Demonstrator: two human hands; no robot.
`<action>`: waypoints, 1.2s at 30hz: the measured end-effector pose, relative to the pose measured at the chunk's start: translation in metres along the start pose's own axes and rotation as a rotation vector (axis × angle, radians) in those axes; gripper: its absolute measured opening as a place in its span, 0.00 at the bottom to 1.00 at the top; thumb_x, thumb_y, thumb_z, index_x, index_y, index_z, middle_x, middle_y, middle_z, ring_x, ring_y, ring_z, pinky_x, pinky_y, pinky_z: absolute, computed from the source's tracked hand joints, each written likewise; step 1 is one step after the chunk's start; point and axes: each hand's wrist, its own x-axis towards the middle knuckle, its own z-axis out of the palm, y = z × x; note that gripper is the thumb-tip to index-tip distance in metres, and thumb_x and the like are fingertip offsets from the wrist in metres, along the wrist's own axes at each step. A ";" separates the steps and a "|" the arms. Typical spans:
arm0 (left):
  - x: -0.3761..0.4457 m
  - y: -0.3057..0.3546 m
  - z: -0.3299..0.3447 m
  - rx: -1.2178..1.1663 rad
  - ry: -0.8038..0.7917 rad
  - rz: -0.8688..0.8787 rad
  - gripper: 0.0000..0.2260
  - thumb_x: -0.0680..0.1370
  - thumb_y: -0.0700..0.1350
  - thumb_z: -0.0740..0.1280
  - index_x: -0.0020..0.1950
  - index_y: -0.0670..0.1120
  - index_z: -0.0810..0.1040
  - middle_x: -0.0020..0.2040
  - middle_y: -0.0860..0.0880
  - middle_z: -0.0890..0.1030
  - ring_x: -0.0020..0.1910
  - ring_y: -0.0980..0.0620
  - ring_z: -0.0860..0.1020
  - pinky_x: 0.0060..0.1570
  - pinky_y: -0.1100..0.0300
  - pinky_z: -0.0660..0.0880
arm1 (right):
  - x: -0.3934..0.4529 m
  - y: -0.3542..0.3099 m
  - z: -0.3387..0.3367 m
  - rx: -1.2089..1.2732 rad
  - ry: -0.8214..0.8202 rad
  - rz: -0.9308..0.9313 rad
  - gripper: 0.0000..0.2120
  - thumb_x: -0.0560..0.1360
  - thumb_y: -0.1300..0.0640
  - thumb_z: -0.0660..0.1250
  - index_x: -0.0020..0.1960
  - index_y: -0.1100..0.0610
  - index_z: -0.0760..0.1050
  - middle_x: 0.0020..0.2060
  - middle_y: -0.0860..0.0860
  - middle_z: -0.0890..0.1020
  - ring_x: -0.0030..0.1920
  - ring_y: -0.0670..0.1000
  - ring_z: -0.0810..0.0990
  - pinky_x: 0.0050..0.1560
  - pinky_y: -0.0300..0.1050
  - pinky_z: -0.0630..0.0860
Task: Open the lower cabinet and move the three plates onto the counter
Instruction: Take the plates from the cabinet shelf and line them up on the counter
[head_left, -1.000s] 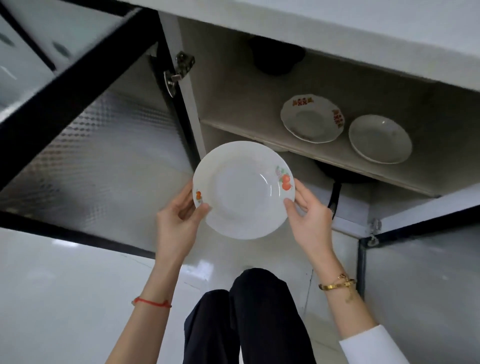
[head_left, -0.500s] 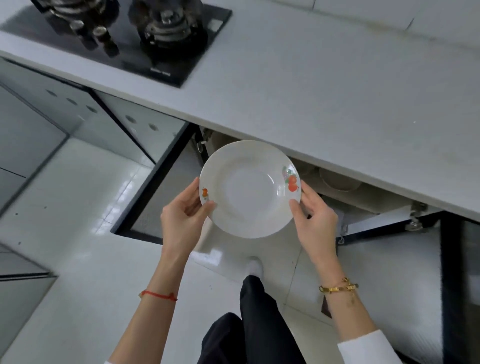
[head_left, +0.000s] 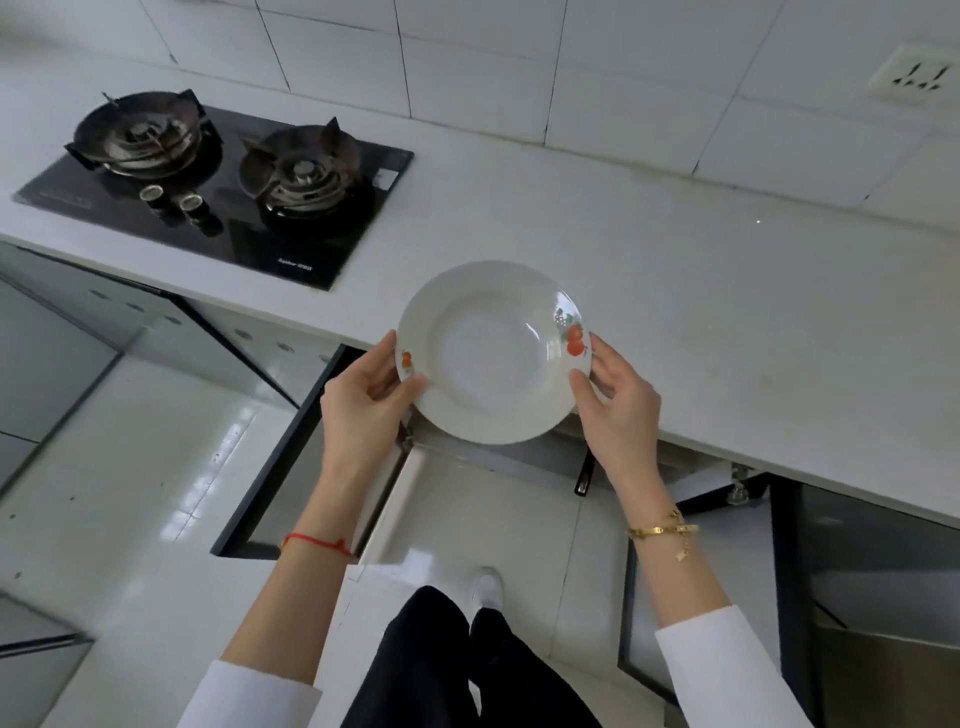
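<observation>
While the gas hob (head_left: 218, 187) sits idle at the far left of the white counter (head_left: 727, 322), we stand before the opened lower cabinet, its left door (head_left: 270, 467) swung out over the floor tiles and its right door (head_left: 779, 571) open on the other side. Our left hand (head_left: 363, 405) pinches the near-left rim of a white soup plate (head_left: 493, 353), thumb on top by a small orange motif and fingers beneath. The plate is level and held in the air over the counter's front edge, partly above the counter and partly above the cabinet opening; it does not look set down yet. Our right hand (head_left: 618, 410) grasps the right rim just below the larger orange fruit print, thumb on the upper face. Beneath that hand a dark pan handle (head_left: 584, 475) juts from the cabinet. We judge that the opening step is done and the first plate is nearly delivered: no plate lies on the counter so far. The cabinet's inside is hidden from this angle, so we cannot see the other plates; by the task, two should remain to be fetched after this one.
</observation>
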 end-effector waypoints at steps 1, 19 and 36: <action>0.007 0.002 0.002 -0.007 -0.002 0.001 0.26 0.72 0.36 0.73 0.70 0.43 0.73 0.57 0.54 0.82 0.56 0.60 0.81 0.54 0.65 0.77 | 0.006 -0.002 0.000 0.001 0.003 0.002 0.21 0.77 0.62 0.65 0.68 0.51 0.74 0.60 0.41 0.80 0.59 0.34 0.77 0.58 0.24 0.70; 0.198 0.018 0.024 0.061 -0.126 0.013 0.24 0.73 0.36 0.72 0.69 0.44 0.73 0.57 0.51 0.82 0.53 0.63 0.81 0.56 0.66 0.76 | 0.165 -0.004 0.063 -0.122 0.024 0.033 0.20 0.77 0.61 0.65 0.69 0.51 0.72 0.57 0.38 0.77 0.58 0.36 0.75 0.54 0.20 0.67; 0.459 0.025 0.059 0.177 -0.196 0.017 0.25 0.74 0.41 0.72 0.71 0.49 0.72 0.58 0.54 0.82 0.58 0.62 0.79 0.62 0.66 0.73 | 0.397 -0.012 0.163 -0.217 0.089 0.052 0.19 0.78 0.61 0.64 0.69 0.55 0.72 0.54 0.41 0.77 0.57 0.39 0.74 0.58 0.32 0.69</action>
